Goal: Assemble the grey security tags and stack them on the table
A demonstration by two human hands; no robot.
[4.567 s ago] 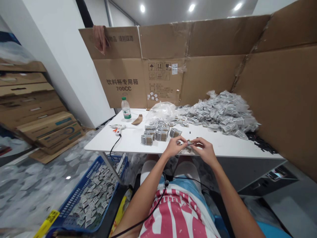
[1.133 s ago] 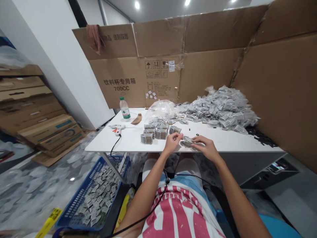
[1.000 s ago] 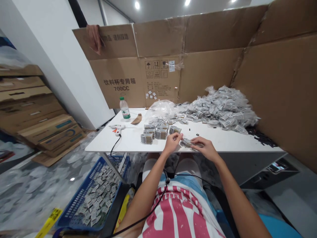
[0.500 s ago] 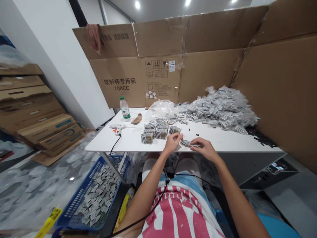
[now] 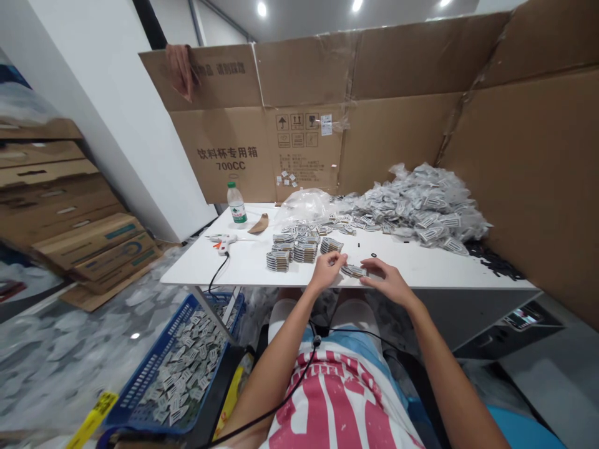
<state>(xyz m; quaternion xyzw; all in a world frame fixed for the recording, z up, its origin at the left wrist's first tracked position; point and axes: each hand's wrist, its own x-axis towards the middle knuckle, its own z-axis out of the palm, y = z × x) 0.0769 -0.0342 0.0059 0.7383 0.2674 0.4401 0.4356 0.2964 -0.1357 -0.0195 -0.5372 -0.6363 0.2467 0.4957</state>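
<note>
A small stack of flat grey-and-white pieces (image 5: 353, 270) lies near the table's front edge, between my two hands. My left hand (image 5: 327, 269) is at its left end, thumb and fingertips pinched together; what is in the pinch is too small to make out. At the right end is my right hand (image 5: 389, 282), thumb and fingers apart around the end of the stack. Just behind my left hand stands a fanned stack of similar pieces (image 5: 331, 244). More neat stacks (image 5: 305, 252) stand to its left.
A large heap of plastic-wrapped pieces (image 5: 425, 202) covers the back right, with black bits (image 5: 498, 262) beside it. A glue gun (image 5: 221, 244) and a bottle (image 5: 236, 204) are on the left. A blue basket (image 5: 140, 380) of pieces sits below. Cardboard walls (image 5: 397, 131) enclose the table.
My right hand's fingers have spread away from the stack's right end, and the pieces there lie closer together. My left hand stays pinched in nearly the same place.
</note>
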